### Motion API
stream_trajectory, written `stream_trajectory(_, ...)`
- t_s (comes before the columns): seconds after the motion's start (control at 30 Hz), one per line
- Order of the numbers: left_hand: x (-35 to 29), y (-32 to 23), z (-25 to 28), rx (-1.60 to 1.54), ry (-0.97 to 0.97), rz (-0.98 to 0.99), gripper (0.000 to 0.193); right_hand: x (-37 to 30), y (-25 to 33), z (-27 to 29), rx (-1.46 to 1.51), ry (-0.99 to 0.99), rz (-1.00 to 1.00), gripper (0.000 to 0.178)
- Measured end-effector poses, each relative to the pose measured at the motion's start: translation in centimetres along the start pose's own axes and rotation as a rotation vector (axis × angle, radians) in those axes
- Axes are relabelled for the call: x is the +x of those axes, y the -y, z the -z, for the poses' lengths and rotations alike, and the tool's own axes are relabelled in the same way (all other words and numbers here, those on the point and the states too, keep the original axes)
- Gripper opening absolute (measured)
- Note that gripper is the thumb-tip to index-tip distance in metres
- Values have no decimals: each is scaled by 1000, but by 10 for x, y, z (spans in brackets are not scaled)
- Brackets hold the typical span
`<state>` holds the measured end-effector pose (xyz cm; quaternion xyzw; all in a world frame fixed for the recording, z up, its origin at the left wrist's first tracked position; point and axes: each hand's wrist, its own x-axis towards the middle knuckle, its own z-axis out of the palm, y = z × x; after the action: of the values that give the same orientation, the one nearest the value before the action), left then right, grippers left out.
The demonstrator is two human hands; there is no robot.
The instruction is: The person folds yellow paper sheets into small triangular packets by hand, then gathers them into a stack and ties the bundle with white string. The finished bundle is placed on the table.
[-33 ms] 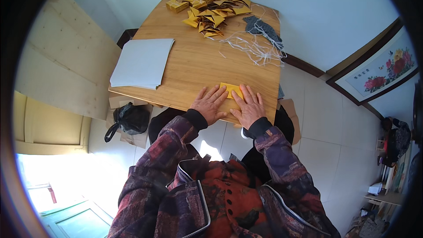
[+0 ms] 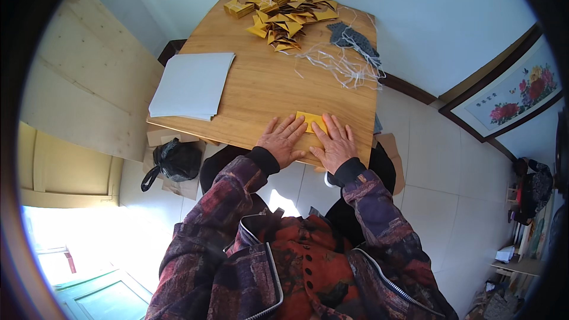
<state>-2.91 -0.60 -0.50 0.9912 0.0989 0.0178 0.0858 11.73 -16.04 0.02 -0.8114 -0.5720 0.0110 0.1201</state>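
Nothing is seen to have shifted since the earlier picture; a folded yellow paper point(image 2: 310, 118), at five o'clock on the tabletop point(image 2: 255, 104), is apparently being pressed. It is touched by the left hand point(image 2: 281, 141) and right hand point(image 2: 335, 144), both spread flat, nothing gripped. The near edge point(image 2: 237, 142) is reached at six; bare wood point(image 2: 267, 77) is left towards twelve.

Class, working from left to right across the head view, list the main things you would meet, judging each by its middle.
Pale wooden panel → stack of white sheets → left hand → small yellow folded piece → right hand → framed flower picture.
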Motion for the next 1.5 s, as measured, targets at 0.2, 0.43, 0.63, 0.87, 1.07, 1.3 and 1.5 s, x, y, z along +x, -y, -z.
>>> stream_trajectory(0.2, 5, 8, 0, -176, 18, 10, 65, 0, 2, -2, 10, -6, -18, 60)
stream_trajectory(0.43, -15, 10, 5, -354, -33, 43, 60, -7, 8, 1, 23, 28, -8, 61)
stream_trajectory(0.63, -32, -16, 17, -207, -58, 1, 82, -30, 24, -2, 44, -25, 25, 63)
stream_trajectory(0.87, -19, -20, 3, -63, -26, -28, 84, -38, 31, -7, 41, -21, -1, 73)
stream_trajectory(1.07, -16, -18, -12, 18, -111, -15, 69, -37, 35, -14, -58, -40, -32, 80)
stream_trajectory(1.3, -17, -19, -12, 41, -119, -8, 69, -38, 35, -8, -21, -19, -14, 80)
stream_trajectory(1.5, -29, -17, -4, -13, -106, 57, 70, -40, 30, -10, -60, -31, 41, 78)
